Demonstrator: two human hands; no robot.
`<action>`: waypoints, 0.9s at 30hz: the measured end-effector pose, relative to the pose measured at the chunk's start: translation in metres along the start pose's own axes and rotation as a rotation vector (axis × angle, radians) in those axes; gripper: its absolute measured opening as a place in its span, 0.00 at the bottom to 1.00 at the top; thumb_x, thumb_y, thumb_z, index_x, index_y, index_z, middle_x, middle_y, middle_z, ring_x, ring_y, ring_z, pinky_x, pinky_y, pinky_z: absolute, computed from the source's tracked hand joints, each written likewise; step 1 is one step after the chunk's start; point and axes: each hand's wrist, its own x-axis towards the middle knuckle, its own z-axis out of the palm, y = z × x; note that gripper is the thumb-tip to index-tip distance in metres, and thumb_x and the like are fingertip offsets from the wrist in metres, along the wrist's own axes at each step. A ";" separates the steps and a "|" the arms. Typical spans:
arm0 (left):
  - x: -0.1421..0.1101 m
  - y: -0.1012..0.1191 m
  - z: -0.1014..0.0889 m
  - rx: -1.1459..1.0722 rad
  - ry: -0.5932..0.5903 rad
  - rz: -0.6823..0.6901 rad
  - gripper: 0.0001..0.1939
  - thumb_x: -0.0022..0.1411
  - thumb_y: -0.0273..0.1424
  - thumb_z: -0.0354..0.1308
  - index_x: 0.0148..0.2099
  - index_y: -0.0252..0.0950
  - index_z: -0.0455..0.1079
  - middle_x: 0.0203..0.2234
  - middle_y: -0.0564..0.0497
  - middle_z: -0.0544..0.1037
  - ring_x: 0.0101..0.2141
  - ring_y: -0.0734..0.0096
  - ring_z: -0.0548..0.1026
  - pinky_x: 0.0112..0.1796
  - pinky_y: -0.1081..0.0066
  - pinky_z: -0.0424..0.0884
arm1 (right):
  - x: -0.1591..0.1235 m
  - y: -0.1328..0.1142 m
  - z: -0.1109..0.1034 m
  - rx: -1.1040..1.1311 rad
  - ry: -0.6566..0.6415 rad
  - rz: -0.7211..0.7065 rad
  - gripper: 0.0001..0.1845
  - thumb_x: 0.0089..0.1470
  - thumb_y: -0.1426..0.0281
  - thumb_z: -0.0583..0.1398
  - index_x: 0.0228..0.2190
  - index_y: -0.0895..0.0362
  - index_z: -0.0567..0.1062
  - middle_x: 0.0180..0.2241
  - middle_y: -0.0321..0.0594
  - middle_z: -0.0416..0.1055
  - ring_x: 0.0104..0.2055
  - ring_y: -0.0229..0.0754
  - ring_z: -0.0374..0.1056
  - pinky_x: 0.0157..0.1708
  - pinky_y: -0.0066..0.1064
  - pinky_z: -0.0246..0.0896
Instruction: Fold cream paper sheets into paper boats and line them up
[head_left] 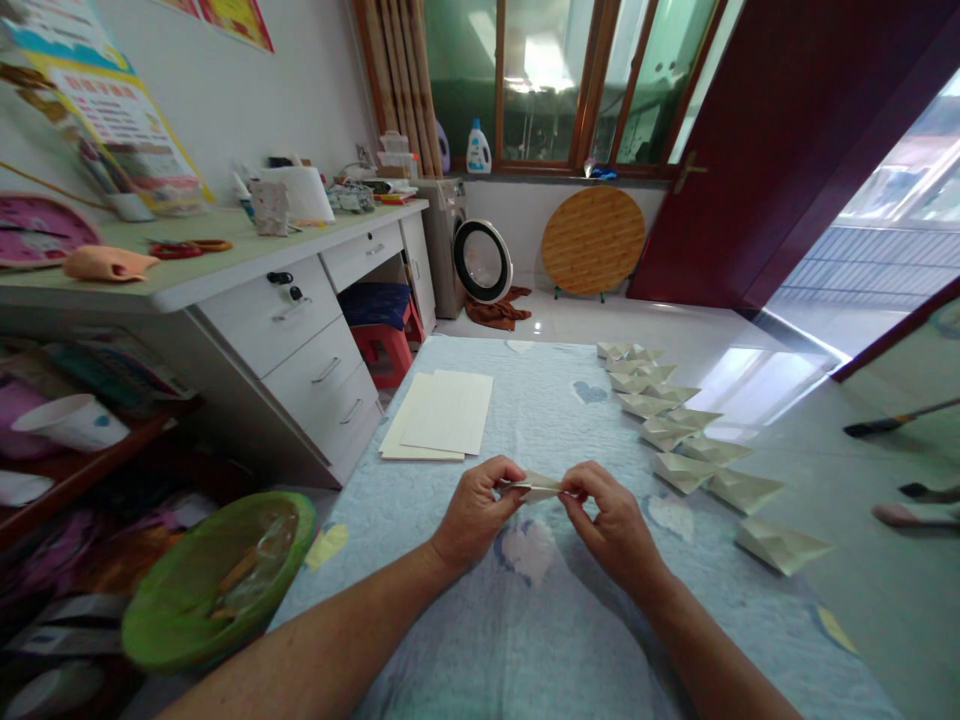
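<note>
both hands are raised over the middle of the blue cloth, and together they grip a small piece of folded paper. the left hand pinches one end with its fingers curled in, and the right hand pinches the other end the same way. neither hand has let go. the paper is pale cream, narrow and pointed, and it sits between the two sets of fingertips, held up off the blue cloth.

a long line of folded paper boats runs along the right edge of the blue cloth, and the nearest boat lies well to the right of the right hand. a small stack of flat cream paper sheets lies on the blue cloth, toward its far left corner. a green basin holding clear plastic sits just off the left edge of the blue cloth, and a white desk with drawers stands beyond that edge. a red stool is tucked under the desk, near the far end of the blue cloth. a washing machine and a round wooden board stand past that far end.
</note>
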 end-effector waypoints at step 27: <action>0.002 -0.005 0.002 -0.184 -0.017 -0.167 0.16 0.52 0.40 0.68 0.31 0.33 0.68 0.22 0.57 0.68 0.24 0.77 0.65 0.27 0.77 0.60 | -0.002 0.012 0.004 0.448 -0.039 0.468 0.13 0.53 0.59 0.61 0.27 0.56 0.73 0.22 0.33 0.65 0.25 0.37 0.60 0.26 0.29 0.56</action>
